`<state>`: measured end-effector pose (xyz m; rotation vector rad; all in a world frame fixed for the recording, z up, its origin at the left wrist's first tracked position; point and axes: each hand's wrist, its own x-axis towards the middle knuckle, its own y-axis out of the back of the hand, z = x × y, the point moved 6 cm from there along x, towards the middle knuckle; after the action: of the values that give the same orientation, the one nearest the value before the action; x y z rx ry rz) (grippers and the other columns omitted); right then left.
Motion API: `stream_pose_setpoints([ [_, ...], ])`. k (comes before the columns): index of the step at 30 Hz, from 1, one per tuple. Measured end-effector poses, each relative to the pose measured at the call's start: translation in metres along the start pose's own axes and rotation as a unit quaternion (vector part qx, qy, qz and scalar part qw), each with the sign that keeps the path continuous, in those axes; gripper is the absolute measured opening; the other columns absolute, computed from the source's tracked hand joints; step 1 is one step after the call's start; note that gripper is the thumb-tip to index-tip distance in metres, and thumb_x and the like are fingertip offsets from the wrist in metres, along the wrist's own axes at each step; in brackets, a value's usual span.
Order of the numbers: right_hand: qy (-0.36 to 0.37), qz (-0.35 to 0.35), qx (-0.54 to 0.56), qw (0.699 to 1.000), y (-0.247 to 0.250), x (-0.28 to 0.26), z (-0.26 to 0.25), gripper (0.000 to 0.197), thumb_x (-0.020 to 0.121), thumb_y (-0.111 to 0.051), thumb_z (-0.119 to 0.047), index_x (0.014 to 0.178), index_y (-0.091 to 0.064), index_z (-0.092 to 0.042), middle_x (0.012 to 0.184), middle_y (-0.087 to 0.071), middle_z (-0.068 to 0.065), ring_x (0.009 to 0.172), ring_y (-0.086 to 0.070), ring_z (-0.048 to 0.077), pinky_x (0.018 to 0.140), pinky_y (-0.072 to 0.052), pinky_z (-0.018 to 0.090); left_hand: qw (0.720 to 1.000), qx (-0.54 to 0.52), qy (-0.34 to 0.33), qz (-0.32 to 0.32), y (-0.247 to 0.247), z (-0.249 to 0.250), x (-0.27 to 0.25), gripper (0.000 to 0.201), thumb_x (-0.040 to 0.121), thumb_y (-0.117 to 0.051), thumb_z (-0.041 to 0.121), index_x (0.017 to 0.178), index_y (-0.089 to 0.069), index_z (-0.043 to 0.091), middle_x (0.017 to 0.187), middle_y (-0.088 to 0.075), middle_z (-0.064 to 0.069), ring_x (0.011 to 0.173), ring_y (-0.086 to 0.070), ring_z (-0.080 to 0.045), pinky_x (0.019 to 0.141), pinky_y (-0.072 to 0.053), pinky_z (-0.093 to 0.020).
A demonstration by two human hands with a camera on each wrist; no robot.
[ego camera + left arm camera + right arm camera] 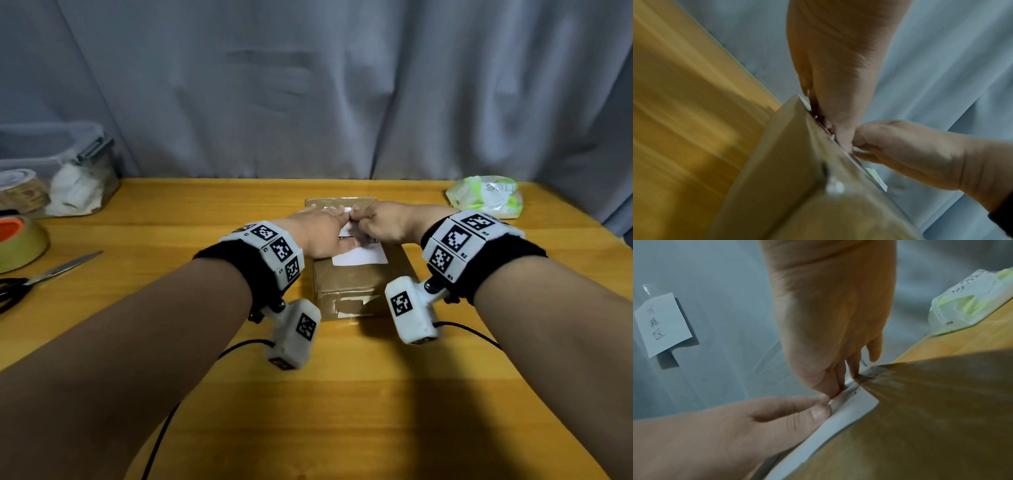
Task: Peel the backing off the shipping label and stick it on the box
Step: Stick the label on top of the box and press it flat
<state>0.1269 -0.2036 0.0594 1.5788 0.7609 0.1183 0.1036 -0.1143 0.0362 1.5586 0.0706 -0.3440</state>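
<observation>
From the head view, the white shipping label lies on top of the box (mid-table), left hand flat with straight fingers pressing it. The left wrist view is blurred. In the right wrist view, the right hand seems to pinch the label's far edge

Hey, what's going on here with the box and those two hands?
A person is working a white shipping label on top of a cardboard box that sits on a wooden table. The left hand lies on the label with fingers fairly straight, thumb pressing it down. The right hand has its fingers curled, pinching at the label's far edge beside the left fingertips. Whether the backing is fully off cannot be told. Scissors and tape rolls lie at the left.
</observation>
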Motion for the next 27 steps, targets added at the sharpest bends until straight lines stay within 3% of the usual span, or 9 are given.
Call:
stream_pose_setpoints([
  [2, 0.0, -0.015, -0.006, 1.0, -0.005, 0.005, 0.004, 0.048, 0.1, -0.032, -0.021, 0.146, -0.028, -0.012, 0.157, -0.023, 0.009, 0.145, -0.021, 0.026, 0.118, -0.017, 0.036, 1.0, 0.011, 0.005, -0.015, 0.0, -0.005, 0.003, 0.077, 0.09, -0.026, 0.06, 0.148, -0.006, 0.015, 0.159, -0.004, -0.004, 0.146, -0.004, -0.019, 0.119, 0.0, -0.043],
  [4, -0.005, -0.016, -0.011, 1.0, -0.013, 0.01, 0.008, 0.052, 0.1, -0.031, -0.026, 0.15, -0.018, -0.021, 0.161, -0.002, -0.001, 0.149, 0.002, 0.024, 0.12, -0.001, 0.046, 0.999, 0.015, 0.016, -0.024, 0.0, -0.009, 0.005, 0.082, 0.086, -0.024, 0.067, 0.148, -0.002, 0.018, 0.159, 0.002, 0.0, 0.146, 0.002, -0.019, 0.117, 0.006, -0.049],
  [7, -0.039, 0.002, 0.001, 0.999, -0.021, 0.01, 0.02, 0.056, 0.098, -0.028, -0.038, 0.149, -0.006, -0.034, 0.159, 0.009, -0.012, 0.148, 0.01, 0.022, 0.116, 0.009, 0.057, 0.999, 0.001, 0.041, -0.015, -0.004, -0.017, 0.001, 0.093, 0.076, -0.02, 0.079, 0.147, -0.001, 0.021, 0.158, 0.005, 0.005, 0.146, 0.006, -0.018, 0.114, 0.012, -0.056],
  [12, -0.083, 0.015, -0.012, 0.996, -0.011, 0.001, 0.04, 0.058, 0.098, -0.019, -0.047, 0.15, 0.001, -0.03, 0.159, 0.012, -0.011, 0.148, 0.011, 0.024, 0.115, 0.012, 0.055, 0.994, 0.024, 0.104, -0.007, -0.001, -0.027, -0.006, 0.097, 0.075, -0.013, 0.081, 0.147, 0.001, 0.017, 0.158, 0.006, 0.001, 0.145, 0.01, -0.02, 0.114, 0.013, -0.055],
  [15, -0.008, 0.018, 0.046, 0.999, -0.008, 0.004, 0.012, 0.055, 0.1, -0.018, -0.039, 0.15, 0.0, -0.026, 0.16, 0.009, -0.005, 0.148, 0.009, 0.022, 0.116, 0.013, 0.051, 0.999, -0.008, 0.043, 0.019, -0.001, -0.012, -0.002, 0.07, 0.092, -0.014, 0.058, 0.147, 0.003, 0.018, 0.158, 0.009, 0.001, 0.145, 0.01, -0.016, 0.116, 0.011, -0.049],
  [17, 0.017, -0.001, 0.066, 0.998, -0.019, 0.007, 0.003, 0.053, 0.101, -0.016, -0.038, 0.15, -0.001, -0.026, 0.16, 0.008, -0.004, 0.148, 0.007, 0.02, 0.116, 0.01, 0.051, 0.998, -0.039, 0.037, 0.017, -0.008, -0.013, 0.001, 0.059, 0.097, -0.014, 0.046, 0.148, 0.002, 0.021, 0.158, 0.008, 0.004, 0.145, 0.008, -0.013, 0.117, 0.009, -0.048],
  [21, -0.036, 0.002, 0.018, 0.999, -0.023, 0.006, 0.035, 0.055, 0.098, -0.009, -0.049, 0.15, 0.0, -0.032, 0.159, 0.009, -0.012, 0.148, 0.007, 0.017, 0.116, 0.011, 0.055, 0.995, -0.03, 0.09, 0.012, -0.009, -0.041, -0.005, 0.057, 0.096, -0.008, 0.05, 0.147, -0.001, 0.027, 0.158, 0.004, 0.01, 0.146, 0.005, -0.014, 0.115, 0.01, -0.056],
  [24, -0.077, 0.007, -0.016, 0.997, -0.006, 0.002, 0.042, 0.058, 0.097, -0.006, -0.051, 0.15, -0.002, -0.028, 0.16, 0.006, -0.008, 0.149, 0.004, 0.022, 0.115, 0.013, 0.056, 0.995, -0.02, 0.089, 0.031, 0.002, -0.039, -0.007, 0.06, 0.095, -0.005, 0.052, 0.147, -0.004, 0.025, 0.158, 0.004, 0.009, 0.146, 0.007, -0.016, 0.115, 0.012, -0.053],
  [27, 0.018, -0.017, 0.068, 0.997, -0.007, 0.012, 0.007, 0.059, 0.098, -0.013, -0.044, 0.151, -0.005, -0.019, 0.157, -0.011, -0.002, 0.147, -0.006, 0.021, 0.118, 0.01, 0.05, 0.996, -0.065, 0.041, 0.046, -0.002, -0.013, -0.001, 0.055, 0.098, -0.01, 0.044, 0.148, -0.003, 0.023, 0.158, 0.005, 0.005, 0.146, 0.007, -0.015, 0.117, 0.009, -0.046],
])
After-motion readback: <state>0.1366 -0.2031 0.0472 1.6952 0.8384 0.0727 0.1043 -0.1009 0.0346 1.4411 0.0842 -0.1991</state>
